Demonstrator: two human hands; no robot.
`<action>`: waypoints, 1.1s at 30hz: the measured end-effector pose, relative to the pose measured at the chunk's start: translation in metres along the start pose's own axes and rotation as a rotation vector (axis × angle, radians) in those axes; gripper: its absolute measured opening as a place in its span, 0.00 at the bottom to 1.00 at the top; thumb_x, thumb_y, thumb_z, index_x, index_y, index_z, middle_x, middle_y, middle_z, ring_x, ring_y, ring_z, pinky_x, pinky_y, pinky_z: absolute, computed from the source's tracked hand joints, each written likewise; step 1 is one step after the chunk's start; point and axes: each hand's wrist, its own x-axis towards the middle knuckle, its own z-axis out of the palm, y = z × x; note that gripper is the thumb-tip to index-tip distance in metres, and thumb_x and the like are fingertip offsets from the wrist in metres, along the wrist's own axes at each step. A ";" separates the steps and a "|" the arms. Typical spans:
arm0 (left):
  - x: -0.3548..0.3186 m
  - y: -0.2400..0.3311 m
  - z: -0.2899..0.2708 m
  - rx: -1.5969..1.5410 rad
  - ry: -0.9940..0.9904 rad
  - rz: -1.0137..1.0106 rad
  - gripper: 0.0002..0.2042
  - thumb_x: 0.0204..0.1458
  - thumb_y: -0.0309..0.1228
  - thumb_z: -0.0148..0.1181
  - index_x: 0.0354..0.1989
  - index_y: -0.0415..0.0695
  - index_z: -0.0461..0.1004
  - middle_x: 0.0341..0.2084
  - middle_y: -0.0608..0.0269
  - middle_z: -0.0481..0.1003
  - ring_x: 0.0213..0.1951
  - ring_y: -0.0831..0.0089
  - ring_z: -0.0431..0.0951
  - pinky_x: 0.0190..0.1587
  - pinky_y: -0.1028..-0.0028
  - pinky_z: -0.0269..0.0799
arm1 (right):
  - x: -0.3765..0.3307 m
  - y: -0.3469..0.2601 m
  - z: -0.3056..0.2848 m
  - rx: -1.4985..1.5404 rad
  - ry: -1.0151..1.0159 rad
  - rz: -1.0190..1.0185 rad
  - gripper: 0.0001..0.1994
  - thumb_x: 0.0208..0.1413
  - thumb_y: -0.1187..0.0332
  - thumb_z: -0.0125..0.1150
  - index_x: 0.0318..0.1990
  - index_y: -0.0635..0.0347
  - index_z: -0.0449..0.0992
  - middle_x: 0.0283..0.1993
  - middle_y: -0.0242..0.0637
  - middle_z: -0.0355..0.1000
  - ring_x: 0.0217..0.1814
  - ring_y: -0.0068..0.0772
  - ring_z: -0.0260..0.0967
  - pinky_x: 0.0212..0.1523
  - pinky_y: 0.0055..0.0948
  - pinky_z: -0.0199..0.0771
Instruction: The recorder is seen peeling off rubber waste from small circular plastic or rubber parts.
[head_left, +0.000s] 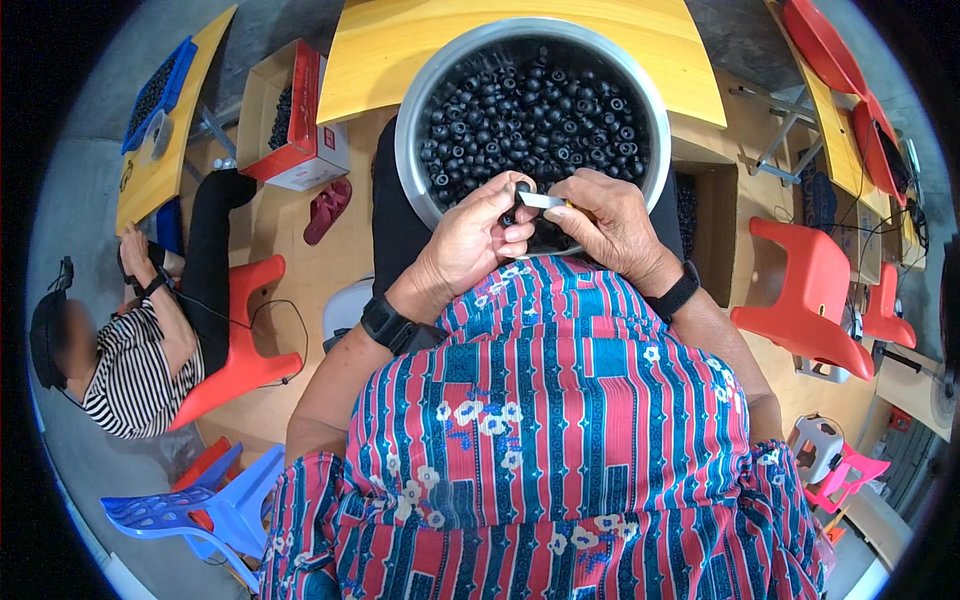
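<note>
A wide metal basin (657,110) full of small round black parts (535,110), many with a hole in them, rests at my lap. Over its near rim my left hand (480,228) pinches one small black part (517,196) between thumb and fingers. My right hand (612,222) grips a utility knife (545,201) with a yellow handle, mostly covered by my fingers. Its silver blade points left and meets the black part, or lies right against it; I cannot tell how deep it goes.
A yellow table (370,60) stands beyond the basin. At left are a red-and-white carton (310,155), a red slipper (327,210) and a person in a striped top (150,375) on a red stool (245,340). Another red stool (800,290) is at right, and a blue chair (200,510) lower left.
</note>
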 end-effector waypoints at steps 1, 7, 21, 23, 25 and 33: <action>0.000 0.000 0.000 -0.001 0.000 0.000 0.10 0.64 0.37 0.46 0.47 0.44 0.65 0.30 0.70 0.63 0.28 0.83 0.60 0.29 0.83 0.56 | 0.000 -0.002 -0.001 -0.046 -0.018 -0.012 0.10 0.54 0.60 0.61 0.34 0.58 0.77 0.27 0.40 0.70 0.31 0.46 0.71 0.32 0.38 0.70; 0.000 -0.001 0.001 0.002 -0.002 0.001 0.10 0.64 0.36 0.46 0.47 0.44 0.64 0.31 0.70 0.63 0.28 0.83 0.60 0.29 0.83 0.56 | 0.000 -0.004 0.000 -0.111 0.007 -0.047 0.10 0.53 0.60 0.63 0.34 0.57 0.77 0.26 0.38 0.69 0.30 0.44 0.71 0.30 0.37 0.71; 0.000 -0.001 0.004 -0.001 0.031 0.005 0.09 0.64 0.34 0.44 0.46 0.44 0.65 0.30 0.70 0.63 0.27 0.83 0.60 0.27 0.85 0.57 | 0.000 -0.004 0.001 -0.166 0.021 -0.048 0.10 0.53 0.60 0.63 0.34 0.56 0.77 0.27 0.38 0.69 0.30 0.43 0.71 0.30 0.38 0.71; 0.000 -0.001 0.004 -0.002 0.035 0.005 0.09 0.65 0.34 0.44 0.46 0.44 0.65 0.30 0.70 0.63 0.26 0.84 0.60 0.27 0.85 0.57 | 0.000 -0.003 0.001 -0.170 0.028 -0.052 0.10 0.53 0.59 0.63 0.34 0.56 0.76 0.27 0.38 0.69 0.30 0.43 0.71 0.30 0.38 0.71; 0.000 -0.002 0.004 -0.003 0.039 0.005 0.09 0.65 0.34 0.44 0.47 0.43 0.65 0.30 0.70 0.63 0.26 0.84 0.60 0.27 0.85 0.57 | 0.000 -0.003 0.001 -0.176 0.027 -0.046 0.10 0.53 0.59 0.63 0.34 0.56 0.76 0.27 0.38 0.68 0.30 0.44 0.71 0.29 0.38 0.71; 0.002 -0.003 -0.003 -0.012 0.000 0.017 0.10 0.65 0.35 0.43 0.47 0.43 0.65 0.30 0.69 0.63 0.26 0.85 0.58 0.27 0.85 0.57 | 0.000 -0.005 0.001 -0.184 0.035 -0.057 0.10 0.53 0.59 0.62 0.33 0.56 0.76 0.27 0.38 0.68 0.29 0.43 0.71 0.29 0.37 0.71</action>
